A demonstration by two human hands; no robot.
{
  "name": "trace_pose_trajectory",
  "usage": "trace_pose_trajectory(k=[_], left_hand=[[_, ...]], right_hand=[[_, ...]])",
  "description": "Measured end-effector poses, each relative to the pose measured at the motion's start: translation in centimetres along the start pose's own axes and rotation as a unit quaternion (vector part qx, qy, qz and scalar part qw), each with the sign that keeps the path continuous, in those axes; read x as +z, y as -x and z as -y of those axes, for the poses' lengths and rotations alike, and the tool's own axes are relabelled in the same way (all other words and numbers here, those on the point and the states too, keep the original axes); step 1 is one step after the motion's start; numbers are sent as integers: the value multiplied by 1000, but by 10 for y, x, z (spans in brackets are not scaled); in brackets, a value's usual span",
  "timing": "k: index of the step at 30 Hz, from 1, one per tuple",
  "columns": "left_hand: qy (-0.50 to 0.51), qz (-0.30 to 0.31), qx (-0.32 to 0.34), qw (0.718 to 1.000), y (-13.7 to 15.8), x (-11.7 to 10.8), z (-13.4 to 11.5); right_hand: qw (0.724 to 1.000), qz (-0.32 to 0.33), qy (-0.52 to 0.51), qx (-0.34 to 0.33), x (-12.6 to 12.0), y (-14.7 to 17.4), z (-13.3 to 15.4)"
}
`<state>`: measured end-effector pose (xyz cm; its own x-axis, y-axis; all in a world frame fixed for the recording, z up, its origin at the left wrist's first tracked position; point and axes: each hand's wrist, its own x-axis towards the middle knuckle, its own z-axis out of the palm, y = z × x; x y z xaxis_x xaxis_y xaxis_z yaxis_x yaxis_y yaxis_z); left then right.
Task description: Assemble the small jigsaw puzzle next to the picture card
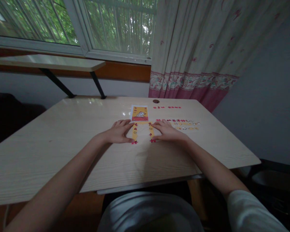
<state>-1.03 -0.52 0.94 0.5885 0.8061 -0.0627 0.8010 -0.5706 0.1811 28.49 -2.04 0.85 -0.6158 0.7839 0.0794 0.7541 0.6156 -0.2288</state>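
Observation:
A partial jigsaw puzzle frame point(143, 122) lies flat on the desk, with yellow pieces along its top and two sides and red pieces at the lower ends. Against its left side rests my left hand point(119, 131), thumb and fingers spread along the edge. My right hand point(168, 130) lies along the right side in the same way, its thumb near the lower red piece. Both hands are open, touching the edges without lifting anything. Just beyond the frame is a reference picture point(140, 113) of a white cartoon animal on yellow and red.
Loose red puzzle pieces point(174, 107) form a row at the back right. Another red row point(168, 120) and yellow-and-white pieces point(187, 128) lie beside my right hand. A raised shelf point(48, 62) stands at the back left; a curtain point(183, 77) hangs behind the desk point(62, 138).

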Motion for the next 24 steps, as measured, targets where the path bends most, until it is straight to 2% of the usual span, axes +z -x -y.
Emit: trace_pose_trajectory(k=[24], left_hand=[[-3, -1, 10, 1000, -1, 3, 4]], right_hand=[[1000, 10, 6, -10, -3, 3, 1]])
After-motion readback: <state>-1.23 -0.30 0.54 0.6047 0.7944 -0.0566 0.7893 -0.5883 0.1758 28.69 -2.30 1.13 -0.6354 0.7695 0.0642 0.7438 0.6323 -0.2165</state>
